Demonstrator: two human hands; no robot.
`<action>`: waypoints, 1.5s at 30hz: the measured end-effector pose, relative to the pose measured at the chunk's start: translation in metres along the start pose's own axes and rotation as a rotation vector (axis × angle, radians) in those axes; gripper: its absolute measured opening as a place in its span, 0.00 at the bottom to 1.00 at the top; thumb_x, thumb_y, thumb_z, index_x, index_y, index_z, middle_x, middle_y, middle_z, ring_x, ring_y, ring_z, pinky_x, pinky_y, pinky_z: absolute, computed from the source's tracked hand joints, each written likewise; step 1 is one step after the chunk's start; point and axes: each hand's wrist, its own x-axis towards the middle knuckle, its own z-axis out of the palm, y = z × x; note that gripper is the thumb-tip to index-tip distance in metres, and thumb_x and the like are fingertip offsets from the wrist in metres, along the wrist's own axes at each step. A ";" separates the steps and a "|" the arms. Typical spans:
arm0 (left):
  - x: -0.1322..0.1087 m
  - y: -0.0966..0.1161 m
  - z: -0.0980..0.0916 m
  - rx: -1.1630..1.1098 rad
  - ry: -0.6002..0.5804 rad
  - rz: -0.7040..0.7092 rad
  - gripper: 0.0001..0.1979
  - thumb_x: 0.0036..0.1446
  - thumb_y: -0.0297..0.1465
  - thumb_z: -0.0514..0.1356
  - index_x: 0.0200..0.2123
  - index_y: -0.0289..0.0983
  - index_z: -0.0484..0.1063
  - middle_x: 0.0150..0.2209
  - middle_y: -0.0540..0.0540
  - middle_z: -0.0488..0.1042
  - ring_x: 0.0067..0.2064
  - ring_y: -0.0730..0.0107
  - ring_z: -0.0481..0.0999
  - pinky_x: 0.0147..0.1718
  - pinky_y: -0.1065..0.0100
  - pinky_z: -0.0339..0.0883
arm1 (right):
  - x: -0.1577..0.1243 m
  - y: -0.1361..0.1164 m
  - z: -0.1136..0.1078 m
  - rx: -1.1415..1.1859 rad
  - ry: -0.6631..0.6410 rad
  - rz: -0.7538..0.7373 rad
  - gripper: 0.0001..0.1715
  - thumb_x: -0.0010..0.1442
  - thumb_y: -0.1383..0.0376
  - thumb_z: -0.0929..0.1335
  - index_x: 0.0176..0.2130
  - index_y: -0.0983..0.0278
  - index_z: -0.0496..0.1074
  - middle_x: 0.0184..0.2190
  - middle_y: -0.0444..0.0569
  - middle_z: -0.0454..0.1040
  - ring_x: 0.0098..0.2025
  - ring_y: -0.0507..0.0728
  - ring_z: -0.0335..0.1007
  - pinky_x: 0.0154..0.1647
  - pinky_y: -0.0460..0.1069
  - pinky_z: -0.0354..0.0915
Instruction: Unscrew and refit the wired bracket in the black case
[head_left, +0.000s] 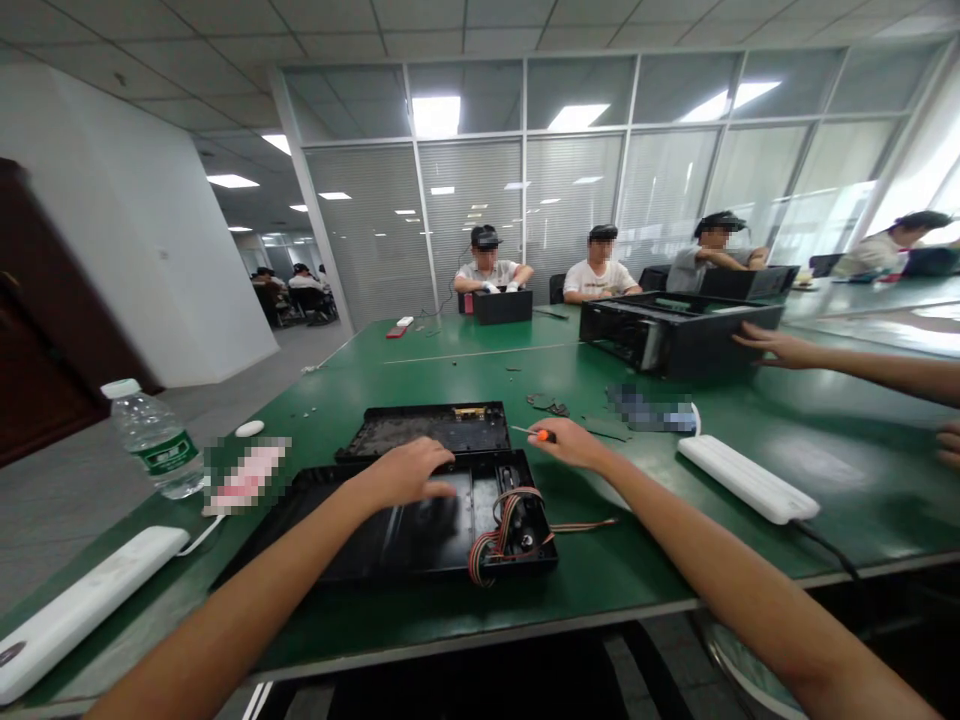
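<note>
My right hand [568,443] is closed around a screwdriver [546,436] with an orange and black handle, its thin shaft pointing left. Below and left of it lies a shallow black metal casing [352,548] on the green table. My left hand [405,474] hovers over or rests on that casing's back edge, thumb and fingers apart; contact is unclear. Multicoloured wires [504,525] spill from the casing's right end. Just behind it lies a second black panel [431,430], with a small brass-coloured part near its far edge.
White power strips lie at left [90,600] and right [746,478]. A water bottle [161,440] stands by the left edge. Small dark parts [547,405] lie farther back. At right, another person's hand [776,347] touches a large black case [697,345]. Other people sit across the table.
</note>
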 end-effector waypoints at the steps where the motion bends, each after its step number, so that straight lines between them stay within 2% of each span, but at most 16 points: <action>1: 0.010 -0.012 0.006 0.031 0.018 -0.041 0.27 0.51 0.43 0.59 0.51 0.35 0.63 0.50 0.38 0.66 0.50 0.58 0.65 0.46 0.65 0.59 | 0.001 -0.012 0.006 -0.031 -0.049 -0.024 0.19 0.57 0.54 0.62 0.43 0.63 0.70 0.39 0.50 0.71 0.41 0.56 0.66 0.44 0.50 0.59; 2: 0.019 -0.023 0.014 0.038 0.001 -0.066 0.31 0.50 0.43 0.61 0.53 0.34 0.60 0.52 0.37 0.64 0.51 0.57 0.65 0.47 0.64 0.59 | 0.002 -0.022 0.010 -0.077 -0.078 -0.022 0.22 0.57 0.53 0.62 0.46 0.63 0.68 0.42 0.51 0.70 0.43 0.57 0.66 0.44 0.50 0.59; 4: 0.030 -0.039 0.028 -0.017 -0.057 -0.044 0.30 0.52 0.40 0.59 0.56 0.35 0.56 0.52 0.38 0.64 0.50 0.59 0.66 0.47 0.65 0.59 | 0.002 -0.036 0.017 -0.186 -0.107 0.035 0.25 0.58 0.52 0.61 0.50 0.63 0.66 0.45 0.53 0.68 0.42 0.56 0.66 0.43 0.49 0.59; 8: 0.035 -0.047 0.045 -0.122 -0.017 0.055 0.27 0.56 0.35 0.56 0.58 0.39 0.53 0.51 0.42 0.65 0.50 0.63 0.66 0.49 0.66 0.59 | 0.001 -0.043 0.024 -0.330 -0.120 0.159 0.19 0.61 0.56 0.58 0.45 0.61 0.68 0.40 0.50 0.70 0.40 0.55 0.67 0.39 0.47 0.59; 11: 0.034 -0.042 0.046 -0.131 0.017 0.135 0.25 0.55 0.31 0.57 0.57 0.42 0.56 0.53 0.44 0.63 0.51 0.65 0.65 0.51 0.65 0.57 | 0.002 -0.043 0.025 -0.360 -0.123 0.167 0.16 0.61 0.58 0.58 0.42 0.61 0.69 0.39 0.50 0.70 0.39 0.55 0.67 0.37 0.47 0.58; 15: 0.032 -0.037 0.043 -0.030 0.058 0.174 0.22 0.55 0.27 0.56 0.54 0.43 0.60 0.54 0.44 0.61 0.53 0.64 0.63 0.53 0.62 0.56 | 0.004 -0.042 0.024 -0.351 -0.140 0.134 0.13 0.59 0.61 0.60 0.40 0.62 0.68 0.38 0.50 0.70 0.38 0.55 0.67 0.36 0.47 0.57; 21: 0.028 -0.041 0.044 0.136 0.062 0.254 0.12 0.58 0.25 0.52 0.43 0.40 0.70 0.51 0.43 0.62 0.52 0.63 0.62 0.51 0.61 0.57 | 0.003 -0.035 0.029 -0.220 -0.101 0.121 0.10 0.58 0.64 0.60 0.36 0.66 0.69 0.36 0.51 0.70 0.37 0.54 0.65 0.38 0.46 0.56; 27: 0.033 -0.046 0.054 0.210 0.111 0.361 0.08 0.58 0.25 0.52 0.38 0.36 0.71 0.49 0.42 0.65 0.51 0.62 0.63 0.50 0.60 0.60 | 0.003 -0.032 0.039 -0.102 -0.047 0.108 0.10 0.59 0.64 0.61 0.35 0.66 0.68 0.35 0.51 0.69 0.38 0.53 0.64 0.39 0.46 0.56; 30: 0.030 -0.040 0.054 0.214 0.192 0.356 0.08 0.59 0.25 0.50 0.36 0.34 0.70 0.51 0.41 0.63 0.53 0.62 0.61 0.52 0.58 0.59 | 0.003 -0.032 0.041 -0.084 -0.031 0.122 0.10 0.59 0.63 0.61 0.35 0.66 0.68 0.34 0.50 0.69 0.37 0.53 0.64 0.39 0.46 0.57; 33: 0.031 -0.029 0.046 0.164 0.275 0.302 0.09 0.60 0.25 0.48 0.35 0.33 0.68 0.54 0.40 0.60 0.56 0.61 0.58 0.54 0.58 0.56 | 0.004 -0.033 0.042 -0.099 -0.031 0.138 0.10 0.59 0.62 0.61 0.36 0.65 0.68 0.35 0.49 0.68 0.37 0.53 0.64 0.38 0.46 0.57; 35: 0.036 -0.020 0.040 0.110 0.297 0.256 0.10 0.61 0.26 0.47 0.37 0.33 0.68 0.53 0.40 0.62 0.55 0.62 0.60 0.54 0.59 0.56 | 0.004 -0.035 0.043 -0.125 -0.035 0.151 0.11 0.59 0.61 0.60 0.36 0.65 0.68 0.35 0.49 0.68 0.36 0.52 0.64 0.36 0.46 0.56; 38: 0.054 -0.003 0.035 0.005 0.216 0.231 0.09 0.61 0.26 0.48 0.39 0.34 0.67 0.43 0.42 0.70 0.45 0.66 0.69 0.47 0.65 0.63 | 0.004 -0.037 0.043 -0.164 -0.045 0.171 0.12 0.59 0.59 0.61 0.36 0.64 0.67 0.35 0.49 0.69 0.35 0.53 0.64 0.34 0.46 0.56; 41: 0.073 0.010 0.040 -0.114 0.102 0.247 0.08 0.59 0.27 0.51 0.37 0.35 0.69 0.35 0.46 0.73 0.38 0.69 0.72 0.40 0.70 0.65 | 0.004 -0.036 0.038 -0.158 -0.018 0.165 0.14 0.58 0.56 0.62 0.36 0.63 0.67 0.34 0.48 0.69 0.35 0.53 0.64 0.33 0.46 0.55; 43: 0.082 0.013 0.047 -0.210 0.084 0.221 0.07 0.57 0.27 0.55 0.38 0.34 0.70 0.34 0.47 0.75 0.36 0.70 0.73 0.39 0.71 0.65 | 0.003 -0.033 0.031 -0.134 0.048 0.159 0.16 0.58 0.54 0.61 0.36 0.63 0.66 0.33 0.48 0.69 0.34 0.53 0.64 0.32 0.46 0.55; 45: 0.085 0.013 0.054 -0.315 0.115 0.153 0.09 0.55 0.26 0.57 0.41 0.33 0.70 0.34 0.47 0.76 0.36 0.71 0.74 0.38 0.73 0.65 | 0.004 -0.029 0.024 -0.117 0.139 0.159 0.17 0.57 0.53 0.62 0.37 0.63 0.65 0.34 0.47 0.68 0.34 0.53 0.63 0.33 0.46 0.56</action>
